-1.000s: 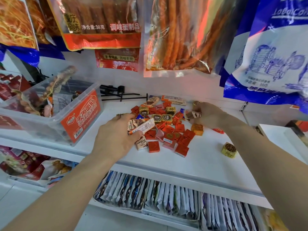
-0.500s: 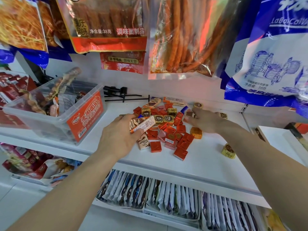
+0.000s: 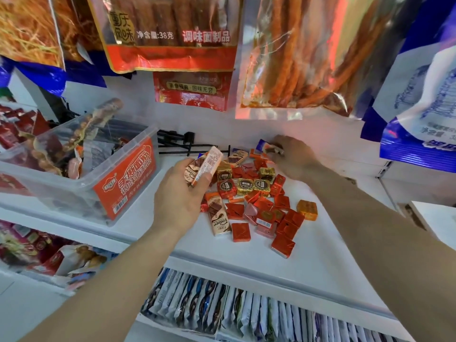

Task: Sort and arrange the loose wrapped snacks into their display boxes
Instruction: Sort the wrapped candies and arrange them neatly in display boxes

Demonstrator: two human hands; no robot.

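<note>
Holding a few wrapped bars (image 3: 206, 166) between thumb and curled fingers, the left hand (image 3: 180, 196) is over the left edge of the pile of loose wrapped chocolates (image 3: 259, 201) on the white shelf (image 3: 259, 255). The right hand (image 3: 294, 156) pinches a blue-ended snack (image 3: 267, 148) at the back of the pile. A clear display box (image 3: 98, 191) stands at left.

The left hand (image 3: 181, 196) is lifting its bars (image 3: 206, 166) higher above the pile (image 3: 261, 203), while the right hand (image 3: 294, 157) is reaching farther back, pinching a blue-ended snack (image 3: 267, 148).
</note>
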